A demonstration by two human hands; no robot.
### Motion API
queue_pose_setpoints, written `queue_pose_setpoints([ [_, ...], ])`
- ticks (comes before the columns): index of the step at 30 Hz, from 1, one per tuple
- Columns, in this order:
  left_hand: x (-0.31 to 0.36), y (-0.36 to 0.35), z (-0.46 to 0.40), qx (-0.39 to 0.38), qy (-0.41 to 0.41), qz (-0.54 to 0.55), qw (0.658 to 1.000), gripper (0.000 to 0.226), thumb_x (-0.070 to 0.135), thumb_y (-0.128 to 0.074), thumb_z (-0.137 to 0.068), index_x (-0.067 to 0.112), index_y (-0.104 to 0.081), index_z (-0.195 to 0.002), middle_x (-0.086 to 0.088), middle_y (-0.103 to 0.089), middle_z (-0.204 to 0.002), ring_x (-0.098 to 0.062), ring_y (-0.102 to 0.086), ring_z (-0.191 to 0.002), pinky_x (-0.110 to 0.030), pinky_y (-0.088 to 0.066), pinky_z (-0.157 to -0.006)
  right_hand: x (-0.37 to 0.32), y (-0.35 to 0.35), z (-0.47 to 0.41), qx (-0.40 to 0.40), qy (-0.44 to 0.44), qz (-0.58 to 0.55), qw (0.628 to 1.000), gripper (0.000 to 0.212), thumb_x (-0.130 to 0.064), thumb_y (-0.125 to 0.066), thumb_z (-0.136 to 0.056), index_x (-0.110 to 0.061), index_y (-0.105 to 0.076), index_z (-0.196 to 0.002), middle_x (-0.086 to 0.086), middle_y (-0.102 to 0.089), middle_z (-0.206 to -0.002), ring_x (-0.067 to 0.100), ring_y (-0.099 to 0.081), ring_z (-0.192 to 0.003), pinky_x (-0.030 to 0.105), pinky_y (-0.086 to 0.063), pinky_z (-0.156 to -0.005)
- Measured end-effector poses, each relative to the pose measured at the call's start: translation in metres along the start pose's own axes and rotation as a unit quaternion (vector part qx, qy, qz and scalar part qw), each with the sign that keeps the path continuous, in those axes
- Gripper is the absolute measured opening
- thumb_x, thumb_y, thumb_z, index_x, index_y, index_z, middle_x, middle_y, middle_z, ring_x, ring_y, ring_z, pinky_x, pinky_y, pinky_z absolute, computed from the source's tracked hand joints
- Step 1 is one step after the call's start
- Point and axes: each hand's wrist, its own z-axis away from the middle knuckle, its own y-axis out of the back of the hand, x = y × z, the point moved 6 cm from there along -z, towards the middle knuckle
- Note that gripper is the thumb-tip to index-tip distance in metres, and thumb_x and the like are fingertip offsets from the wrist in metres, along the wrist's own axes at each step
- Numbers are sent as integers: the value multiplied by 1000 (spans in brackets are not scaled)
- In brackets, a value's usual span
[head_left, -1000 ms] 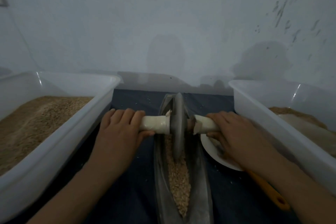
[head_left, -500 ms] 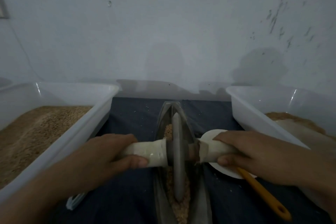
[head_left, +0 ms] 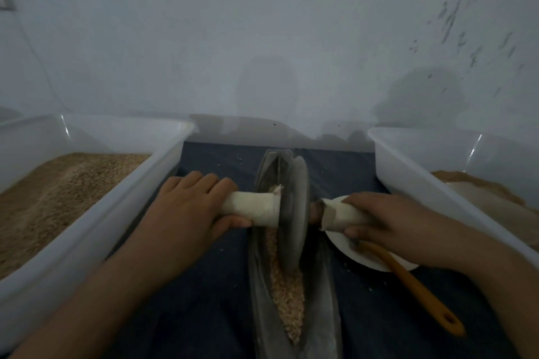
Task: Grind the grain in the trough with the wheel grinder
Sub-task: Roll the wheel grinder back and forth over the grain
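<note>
A narrow grey boat-shaped trough lies on a dark cloth in front of me, with pale crushed grain along its groove. A grey metal grinding wheel stands upright in the groove at the trough's far half. Its axle carries white wrapped handles on both sides. My left hand grips the left handle. My right hand grips the right handle, hiding its outer end.
A large white tub of brown grain stands at the left. Another white tub holding brown meal stands at the right. A white plate with an orange-handled tool lies beside the trough on the right. A pale wall rises behind.
The wheel rolled toward me from the far end half a second ago, then back away to the far half now. Both hands moved with it.
</note>
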Motion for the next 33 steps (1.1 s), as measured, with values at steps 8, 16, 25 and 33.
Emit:
queue_pose_setpoints([
  [8, -17, 2, 15, -93, 0, 136, 986, 66, 85, -15, -60, 39, -50, -93, 21, -52, -82, 6, -47, -86, -14, -37, -72, -16, 13, 19, -77, 37, -48, 995, 19, -61, -48, -78, -42, -50, -79, -28, -57, -84, -3, -54, -75, 15, -39, -63],
  [16, -5, -12, 1, 26, 70, -11, 997, 67, 61, -24, -80, 13, -65, -101, -6, -65, -90, -28, -59, -81, -38, -43, -71, -7, -2, -8, 152, -23, 165, 974, 37, -42, -43, -94, -32, -39, -130, -11, -49, -117, 10, -44, -107, 19, -24, -80],
  [25, -20, -4, 9, -94, 24, 124, 988, 76, 92, -8, -59, 36, -50, -88, 16, -53, -77, 1, -50, -77, -16, -37, -65, -13, 12, 11, -10, 37, -11, 999, 7, -48, -53, -86, -44, -49, -89, -18, -57, -87, -3, -51, -84, 15, -39, -70],
  [33, -15, -2, 12, -136, 53, 142, 979, 61, 86, -17, -66, 38, -47, -86, 17, -53, -77, 2, -51, -76, -15, -37, -65, -15, 12, 12, -16, 16, -26, 999, 2, -45, -52, -88, -43, -51, -89, -17, -59, -86, -3, -53, -83, 19, -42, -70],
])
